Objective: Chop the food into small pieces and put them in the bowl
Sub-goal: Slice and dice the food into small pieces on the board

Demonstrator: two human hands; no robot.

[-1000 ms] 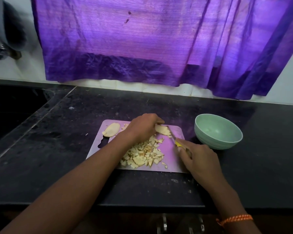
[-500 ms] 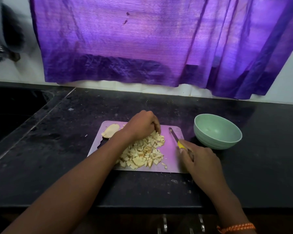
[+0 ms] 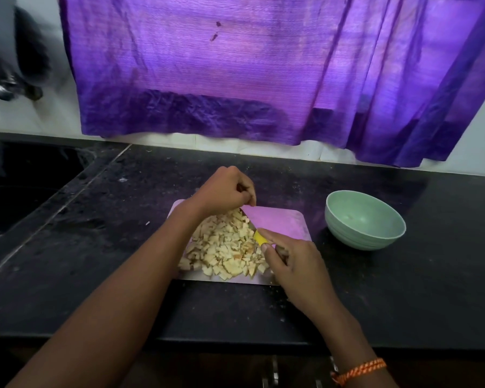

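Gripping the knife (image 3: 259, 237), right hand (image 3: 293, 264) fingers curl beside chopped pieces (image 3: 224, 247); left hand (image 3: 224, 191) fingers curled.

Both hands reach forward, left hand (image 3: 224, 191) with fingers curled, right hand (image 3: 294, 264) gripping something.

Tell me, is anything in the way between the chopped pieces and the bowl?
Nothing visible blocks it. The pieces lie piled on the board, and the bowl sits to its right on the counter. Between them is only bare board and counter. The right hand holds the knife beside the pile.
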